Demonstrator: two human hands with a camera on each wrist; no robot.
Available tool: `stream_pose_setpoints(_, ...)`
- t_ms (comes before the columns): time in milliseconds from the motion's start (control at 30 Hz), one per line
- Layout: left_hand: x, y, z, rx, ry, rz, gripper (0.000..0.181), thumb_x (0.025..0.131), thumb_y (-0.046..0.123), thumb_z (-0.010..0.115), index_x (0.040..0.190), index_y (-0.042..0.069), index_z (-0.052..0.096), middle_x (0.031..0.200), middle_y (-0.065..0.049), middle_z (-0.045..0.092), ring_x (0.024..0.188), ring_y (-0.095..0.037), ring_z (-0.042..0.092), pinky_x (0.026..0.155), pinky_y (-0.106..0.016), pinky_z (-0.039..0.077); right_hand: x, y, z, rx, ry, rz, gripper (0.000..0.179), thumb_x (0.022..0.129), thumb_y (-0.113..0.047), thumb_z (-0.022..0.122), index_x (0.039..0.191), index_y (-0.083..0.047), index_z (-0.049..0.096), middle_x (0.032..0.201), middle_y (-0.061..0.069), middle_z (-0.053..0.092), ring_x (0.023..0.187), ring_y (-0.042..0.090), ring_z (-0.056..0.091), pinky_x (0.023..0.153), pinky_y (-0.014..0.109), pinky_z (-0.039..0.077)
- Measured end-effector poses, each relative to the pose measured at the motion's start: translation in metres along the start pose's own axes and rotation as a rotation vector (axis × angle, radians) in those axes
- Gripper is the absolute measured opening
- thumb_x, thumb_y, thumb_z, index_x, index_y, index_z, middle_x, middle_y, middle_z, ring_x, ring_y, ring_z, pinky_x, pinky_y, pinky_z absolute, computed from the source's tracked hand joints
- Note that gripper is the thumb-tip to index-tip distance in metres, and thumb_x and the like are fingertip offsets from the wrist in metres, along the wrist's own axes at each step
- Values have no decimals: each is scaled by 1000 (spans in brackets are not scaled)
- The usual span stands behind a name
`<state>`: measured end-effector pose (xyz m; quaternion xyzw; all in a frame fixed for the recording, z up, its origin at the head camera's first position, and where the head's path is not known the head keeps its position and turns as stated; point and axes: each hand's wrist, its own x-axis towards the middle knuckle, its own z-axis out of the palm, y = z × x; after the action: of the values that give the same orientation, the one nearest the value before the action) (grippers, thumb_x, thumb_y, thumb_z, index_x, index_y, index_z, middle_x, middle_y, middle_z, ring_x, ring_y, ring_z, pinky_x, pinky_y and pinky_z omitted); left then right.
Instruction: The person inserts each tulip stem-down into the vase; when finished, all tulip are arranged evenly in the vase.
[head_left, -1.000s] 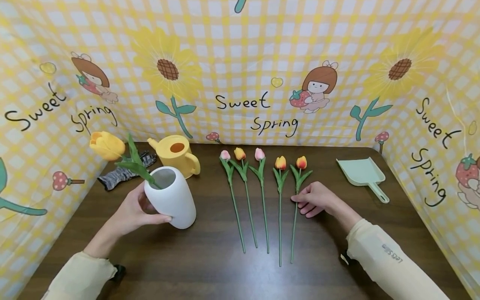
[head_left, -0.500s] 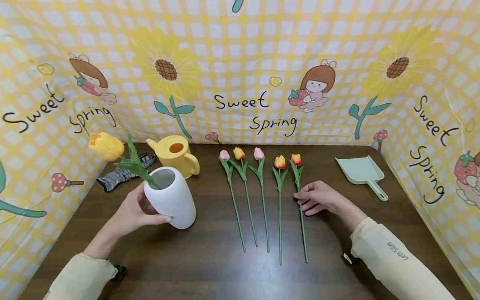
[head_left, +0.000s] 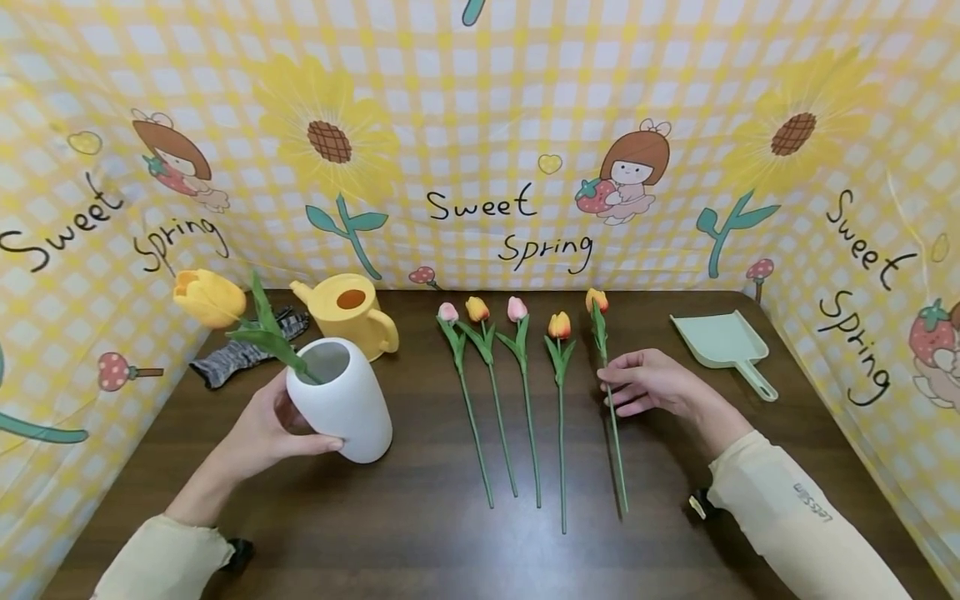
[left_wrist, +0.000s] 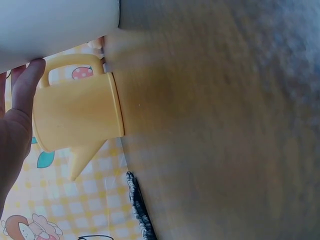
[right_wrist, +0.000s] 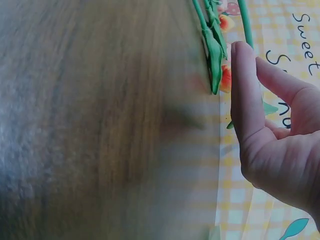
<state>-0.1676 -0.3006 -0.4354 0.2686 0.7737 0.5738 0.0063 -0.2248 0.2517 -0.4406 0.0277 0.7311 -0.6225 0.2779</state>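
My left hand (head_left: 258, 437) grips a white vase (head_left: 352, 412) from its left side, thumb across the front. Out of the vase's mouth leans a large yellow tulip (head_left: 210, 297) with green leaves. My right hand (head_left: 654, 385) pinches the thin green stem of an orange-red tulip (head_left: 596, 302) just below its leaves. That flower is raised off the table at its bloom end; whether the stem's lower tip touches the wood is unclear. Left of it lie a pink tulip (head_left: 447, 313), a yellow-orange tulip (head_left: 477, 309), another pink tulip (head_left: 517, 309) and an orange tulip (head_left: 559, 325), side by side.
A yellow watering can (head_left: 352, 333) stands behind the vase, beside a grey knitted glove (head_left: 236, 360). On the right lies a pale green dustpan (head_left: 720, 342), handle toward me. Checked cloth (head_left: 480, 125) walls the brown table (head_left: 420, 550) at the back and both sides.
My right hand has picked up the rightmost tulip and moved it slightly right, its bloom rising and its stem swinging to the right. My left hand has kept its grip on the vase.
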Motion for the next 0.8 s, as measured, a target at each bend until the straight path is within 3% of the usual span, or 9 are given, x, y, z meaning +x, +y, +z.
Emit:
stream_pose_setpoints(300, 0, 0, 1, 15, 6, 7, 96, 63, -18, 88, 146, 3, 43, 129, -8, 61, 105, -18, 68, 74, -38, 63, -8, -2, 0, 19, -13, -12, 37, 97, -18, 71, 119, 9, 58, 104, 16, 71, 84, 24, 72, 74, 41, 63)
stream_pose_setpoints(800, 1, -1, 0, -17, -13, 1, 97, 65, -20, 86, 148, 3, 41, 132, -9, 58, 107, -20, 67, 73, -41, 63, -23, -21, -1, 67, -35, -60, 27, 100, -13, 66, 117, 6, 58, 100, 11, 72, 82, 22, 73, 72, 38, 63)
